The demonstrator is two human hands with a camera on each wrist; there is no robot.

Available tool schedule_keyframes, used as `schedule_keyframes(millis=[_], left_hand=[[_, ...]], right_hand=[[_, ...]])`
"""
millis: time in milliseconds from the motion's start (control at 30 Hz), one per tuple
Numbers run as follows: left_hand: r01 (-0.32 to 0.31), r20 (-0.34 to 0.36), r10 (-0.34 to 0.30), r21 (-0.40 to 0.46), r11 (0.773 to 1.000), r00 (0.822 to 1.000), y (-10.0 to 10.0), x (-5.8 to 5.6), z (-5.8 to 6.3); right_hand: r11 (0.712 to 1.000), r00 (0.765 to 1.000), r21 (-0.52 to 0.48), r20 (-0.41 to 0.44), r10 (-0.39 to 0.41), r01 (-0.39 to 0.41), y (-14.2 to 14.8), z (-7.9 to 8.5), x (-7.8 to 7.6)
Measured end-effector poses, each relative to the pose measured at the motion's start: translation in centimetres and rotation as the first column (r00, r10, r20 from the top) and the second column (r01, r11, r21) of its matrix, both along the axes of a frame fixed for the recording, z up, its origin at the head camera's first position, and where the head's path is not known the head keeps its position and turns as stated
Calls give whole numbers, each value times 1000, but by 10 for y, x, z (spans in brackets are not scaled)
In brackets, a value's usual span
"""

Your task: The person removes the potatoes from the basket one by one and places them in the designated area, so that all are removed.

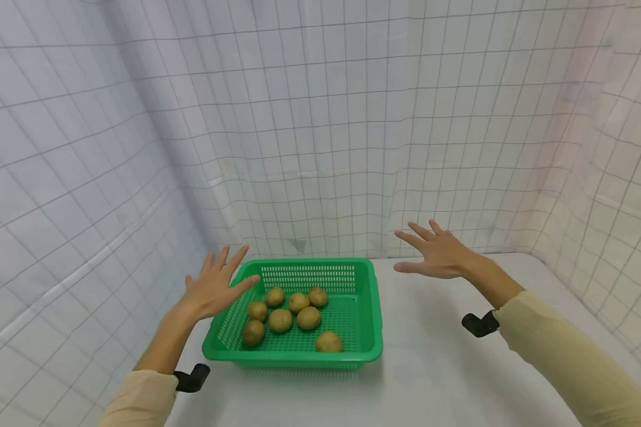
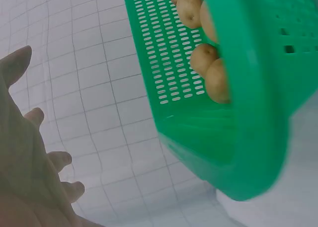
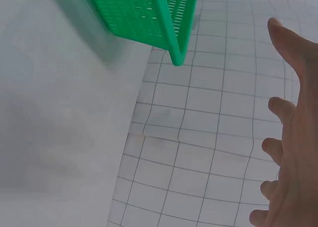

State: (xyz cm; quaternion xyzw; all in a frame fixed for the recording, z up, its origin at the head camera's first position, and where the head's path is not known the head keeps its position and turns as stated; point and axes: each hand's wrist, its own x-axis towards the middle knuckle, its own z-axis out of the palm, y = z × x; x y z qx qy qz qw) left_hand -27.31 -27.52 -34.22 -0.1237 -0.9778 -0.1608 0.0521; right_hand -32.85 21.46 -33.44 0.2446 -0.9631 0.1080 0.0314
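A green plastic basket [image 1: 371,320] with slotted walls stands on the white table, several potatoes [image 1: 280,321] lying in it, most of them toward its left side. One potato [image 1: 329,342] lies apart by the front wall. My left hand [image 1: 213,290] is spread over the basket's left edge, holding nothing; in the left wrist view its fingers [image 2: 59,160] point away from the basket. To the right of the basket, my right hand [image 1: 438,254] hovers above the table with fingers spread, and it holds nothing either.
The white tabletop [image 1: 422,367] extends right and in front of the basket. White grid-patterned sheeting [image 1: 310,130] hangs behind the table and along both sides. A black wrist mount [image 1: 481,324] sits on the right forearm, another wrist mount [image 1: 192,378] on the left.
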Motion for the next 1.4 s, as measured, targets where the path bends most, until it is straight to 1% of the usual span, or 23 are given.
schedule_keyframes(millis=[100, 167, 267, 400, 567, 667, 800, 900, 967, 1000, 1067, 1133, 1267, 1333, 1400], left_hand=[[13, -22, -12, 51, 999, 1000, -9, 10, -9], [23, -42, -20, 91, 996, 999, -15, 17, -15], [49, -59, -40, 167, 985, 997, -22, 27, -24], [77, -44, -67, 291, 954, 997, -28, 42, -37], [54, -23, -49, 409, 911, 999, -31, 60, -54], [4, 24, -18, 491, 871, 1000, -32, 69, -64], [-77, 114, 11, 603, 794, 993, -33, 76, -78], [-140, 179, 26, 661, 737, 984, -34, 78, -87], [-175, 219, 26, 696, 696, 975, -33, 79, -93], [-189, 237, 23, 709, 680, 971, -33, 79, -96], [-209, 262, 14, 732, 648, 965, -33, 78, -101], [-218, 273, 4, 757, 616, 962, -33, 78, -104], [-243, 298, -3, 785, 569, 955, -34, 79, -107], [-260, 318, -8, 790, 555, 948, -33, 79, -108], [-275, 335, -10, 789, 549, 942, -33, 79, -109]], right_hand=[[999, 999, -17, 14, 52, -52, -10, 2, -3], [997, 996, -28, 39, 76, -75, -18, 4, -5], [991, 989, -58, 80, 125, -121, -29, 5, -9], [978, 972, -99, 130, 198, -186, -41, 7, -12], [965, 947, -106, 190, 258, -241, -54, 8, -15], [958, 930, -117, 232, 284, -263, -63, 7, -18], [954, 909, -119, 288, 300, -277, -75, 7, -23], [948, 895, -110, 313, 318, -299, -84, 7, -28], [941, 882, -107, 329, 337, -320, -91, 8, -31], [938, 876, -106, 336, 347, -331, -94, 7, -32], [933, 865, -100, 351, 359, -347, -100, 6, -35], [925, 851, -102, 364, 378, -367, -109, 5, -36], [910, 817, -111, 407, 408, -399, -126, 0, -39], [904, 798, -114, 434, 419, -412, -133, -3, -39], [898, 781, -123, 452, 431, -423, -140, -7, -40]])
